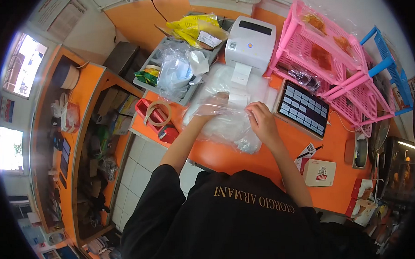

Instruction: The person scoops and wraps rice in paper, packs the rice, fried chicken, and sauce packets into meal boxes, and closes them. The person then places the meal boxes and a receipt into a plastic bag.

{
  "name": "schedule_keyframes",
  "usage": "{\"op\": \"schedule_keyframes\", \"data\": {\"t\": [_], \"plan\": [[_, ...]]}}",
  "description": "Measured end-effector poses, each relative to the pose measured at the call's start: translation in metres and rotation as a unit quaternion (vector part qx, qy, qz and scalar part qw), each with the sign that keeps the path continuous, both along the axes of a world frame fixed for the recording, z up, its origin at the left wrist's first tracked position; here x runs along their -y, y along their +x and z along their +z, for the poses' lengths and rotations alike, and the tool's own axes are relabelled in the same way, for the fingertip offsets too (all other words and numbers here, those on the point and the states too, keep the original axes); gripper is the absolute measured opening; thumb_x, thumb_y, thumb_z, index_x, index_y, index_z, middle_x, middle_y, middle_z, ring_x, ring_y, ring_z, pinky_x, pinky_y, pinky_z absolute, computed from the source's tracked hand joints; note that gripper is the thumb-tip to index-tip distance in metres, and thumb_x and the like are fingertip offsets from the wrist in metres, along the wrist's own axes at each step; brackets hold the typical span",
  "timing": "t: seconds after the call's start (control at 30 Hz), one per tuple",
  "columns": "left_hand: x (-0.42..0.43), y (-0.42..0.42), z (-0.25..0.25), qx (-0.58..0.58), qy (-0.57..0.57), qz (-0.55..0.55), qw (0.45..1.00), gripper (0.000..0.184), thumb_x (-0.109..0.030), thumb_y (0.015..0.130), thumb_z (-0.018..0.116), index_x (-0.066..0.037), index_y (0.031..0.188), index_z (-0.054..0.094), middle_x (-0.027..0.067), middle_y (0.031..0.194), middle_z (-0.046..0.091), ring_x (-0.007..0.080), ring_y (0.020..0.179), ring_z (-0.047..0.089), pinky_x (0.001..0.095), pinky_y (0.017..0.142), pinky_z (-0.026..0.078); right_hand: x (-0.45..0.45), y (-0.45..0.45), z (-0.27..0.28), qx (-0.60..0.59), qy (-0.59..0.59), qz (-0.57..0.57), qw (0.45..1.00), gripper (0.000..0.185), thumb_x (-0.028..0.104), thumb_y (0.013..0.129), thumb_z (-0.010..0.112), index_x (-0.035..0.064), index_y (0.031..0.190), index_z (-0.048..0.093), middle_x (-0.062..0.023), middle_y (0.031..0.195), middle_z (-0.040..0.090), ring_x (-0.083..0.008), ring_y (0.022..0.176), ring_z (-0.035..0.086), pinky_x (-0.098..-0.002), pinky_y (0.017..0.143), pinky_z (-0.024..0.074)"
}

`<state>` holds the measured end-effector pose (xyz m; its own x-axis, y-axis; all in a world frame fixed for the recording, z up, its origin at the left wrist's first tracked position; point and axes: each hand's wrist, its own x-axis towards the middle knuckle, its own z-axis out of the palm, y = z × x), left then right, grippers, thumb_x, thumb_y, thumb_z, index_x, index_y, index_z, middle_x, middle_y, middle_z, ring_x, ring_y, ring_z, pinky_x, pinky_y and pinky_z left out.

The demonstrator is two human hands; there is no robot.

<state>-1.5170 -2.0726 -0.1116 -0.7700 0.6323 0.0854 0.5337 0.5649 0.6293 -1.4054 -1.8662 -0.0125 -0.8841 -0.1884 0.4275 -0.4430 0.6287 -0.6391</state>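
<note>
A clear plastic bag (216,108) is stretched between my hands, above a stack of clear plastic bags (212,131) on the orange table. My right hand (263,122) pinches the bag's right edge with thumb and fingers. My left hand (207,109) is at the bag's left side, its fingers covered by the plastic and blurred, so their grip is unclear. Just beyond the hands, a white paper label (241,75) hangs from the front of the white label printer (251,41). Another white label (238,98) lies at the bag.
A red tape dispenser (153,114) with a tape roll stands left, below a grey crate (183,96) of packages. To the right are a tablet (302,107), pink rack (314,48), small box (319,172) and pen (310,151). Orange shelving (88,95) stands farther left.
</note>
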Motion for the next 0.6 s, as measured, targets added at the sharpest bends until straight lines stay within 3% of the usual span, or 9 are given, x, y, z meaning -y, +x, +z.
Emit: {"op": "schedule_keyframes", "data": {"t": [0.03,0.07,0.13,0.23,0.3,0.33,0.4,0.57,0.6], "plan": [[0.005,0.000,-0.015,-0.152,0.060,-0.035,0.986,0.027,-0.017,0.080,0.060,-0.007,0.104,0.065,0.0078,0.115,0.061,0.0254,0.109,0.055,0.0368,0.093,0.045,0.003,0.000,-0.008,0.007,0.001,0.000,1.000,0.009,0.001,0.081,0.058,-0.0011,0.090,0.057,-0.0126,0.093,0.058,-0.0302,0.093,0.056,-0.0375,0.080,0.0449],[0.007,-0.005,-0.029,-0.148,0.062,-0.033,0.987,0.027,-0.017,0.080,0.060,-0.007,0.104,0.065,0.0078,0.115,0.061,0.0254,0.109,0.055,0.0368,0.093,0.045,0.005,0.000,-0.016,0.004,0.017,0.008,1.000,0.009,0.002,0.080,0.059,0.0001,0.089,0.057,-0.0112,0.093,0.057,-0.0301,0.091,0.056,-0.0377,0.079,0.0456],[0.006,-0.021,-0.041,-0.295,0.064,-0.131,0.944,0.024,-0.018,0.076,0.062,-0.008,0.097,0.065,0.0052,0.109,0.063,0.0227,0.108,0.055,0.0373,0.089,0.046,0.007,-0.007,-0.031,-0.002,0.036,0.019,0.999,0.010,0.002,0.079,0.060,0.0013,0.089,0.057,-0.0098,0.093,0.057,-0.0300,0.090,0.056,-0.0380,0.077,0.0463],[0.005,-0.021,-0.043,-0.250,0.040,-0.069,0.965,0.019,-0.018,0.076,0.061,-0.009,0.092,0.063,0.0048,0.107,0.062,0.0231,0.106,0.055,0.0398,0.089,0.044,0.011,-0.011,-0.043,0.071,0.065,0.049,0.994,0.033,0.016,0.079,0.066,0.0032,0.108,0.056,-0.0135,0.114,0.054,-0.0334,0.107,0.052,-0.0444,0.087,0.0445],[-0.003,-0.008,-0.015,-0.231,0.016,-0.014,0.973,0.018,-0.018,0.077,0.060,-0.009,0.092,0.062,0.0061,0.110,0.060,0.0249,0.107,0.054,0.0411,0.090,0.043,0.024,-0.006,-0.046,0.104,0.202,-0.053,0.972,0.080,0.035,0.071,0.075,0.0077,0.137,0.038,-0.0202,0.138,0.038,-0.0398,0.129,0.034,-0.0585,0.102,0.0298],[-0.008,0.002,0.001,-0.210,-0.009,0.035,0.977,0.017,-0.017,0.078,0.059,-0.009,0.092,0.061,0.0074,0.113,0.059,0.0267,0.109,0.052,0.0424,0.092,0.041,0.029,-0.010,-0.048,0.103,0.201,-0.053,0.973,0.080,0.035,0.071,0.075,0.0077,0.137,0.038,-0.0202,0.138,0.038,-0.0398,0.129,0.034,-0.0585,0.102,0.0298],[-0.015,0.017,0.004,-0.233,-0.043,0.054,0.970,0.016,-0.017,0.079,0.057,-0.008,0.092,0.061,0.0094,0.114,0.057,0.0283,0.109,0.051,0.0436,0.091,0.041,0.037,-0.017,-0.057,0.219,0.248,-0.042,0.943,0.115,0.057,0.058,0.077,0.0102,0.146,0.020,-0.0213,0.151,0.012,-0.0450,0.138,0.011,-0.0723,0.101,0.0127],[0.026,0.099,-0.040,-0.325,-0.206,0.033,0.923,0.017,-0.019,0.086,0.049,-0.005,0.090,0.058,0.0146,0.104,0.056,0.0307,0.109,0.050,0.0479,0.090,0.039,0.038,-0.033,-0.060,0.258,0.300,-0.071,0.916,0.119,0.054,0.053,0.081,0.0105,0.146,0.021,-0.0221,0.152,0.010,-0.0434,0.140,0.003,-0.0742,0.100,0.0083],[0.033,0.125,-0.031,-0.147,-0.161,0.044,0.975,0.018,-0.019,0.086,0.050,-0.004,0.091,0.058,0.0141,0.103,0.056,0.0302,0.105,0.052,0.0468,0.087,0.041,0.035,-0.035,-0.058,0.263,0.296,-0.086,0.914,0.120,0.053,0.051,0.082,0.0105,0.146,0.022,-0.0226,0.152,0.008,-0.0426,0.140,0.001,-0.0743,0.100,0.0073]]}}
